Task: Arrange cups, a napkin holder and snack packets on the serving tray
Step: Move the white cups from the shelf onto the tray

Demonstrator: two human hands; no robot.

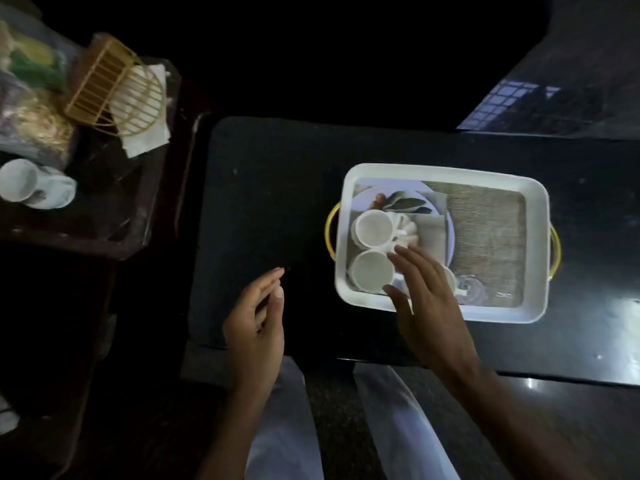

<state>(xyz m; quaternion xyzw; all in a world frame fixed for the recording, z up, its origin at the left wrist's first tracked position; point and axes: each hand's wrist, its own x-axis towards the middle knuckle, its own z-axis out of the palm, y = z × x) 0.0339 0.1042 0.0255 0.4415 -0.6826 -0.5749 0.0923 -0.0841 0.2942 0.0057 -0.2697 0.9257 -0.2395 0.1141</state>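
Note:
A white serving tray [446,171] with yellow handles rests on the dark table. Two white cups stand in its left part: one further back [372,228], one nearer [370,276]. My right hand [427,299] hovers over the tray's near left corner, fingers spread, fingertips beside the near cup; part of a third cup [451,282] shows behind it. My left hand [258,320] is over the bare table left of the tray, fingers loosely apart, holding nothing. A gold wire napkin holder [114,88] with white napkins lies tilted on the side table at left, next to snack packets [31,98].
Two more white cups [33,183] lie on the side table at left, in front of the packets. The tray's right half shows its printed woven pattern [488,230]. The table's near edge runs just above my knees [284,427].

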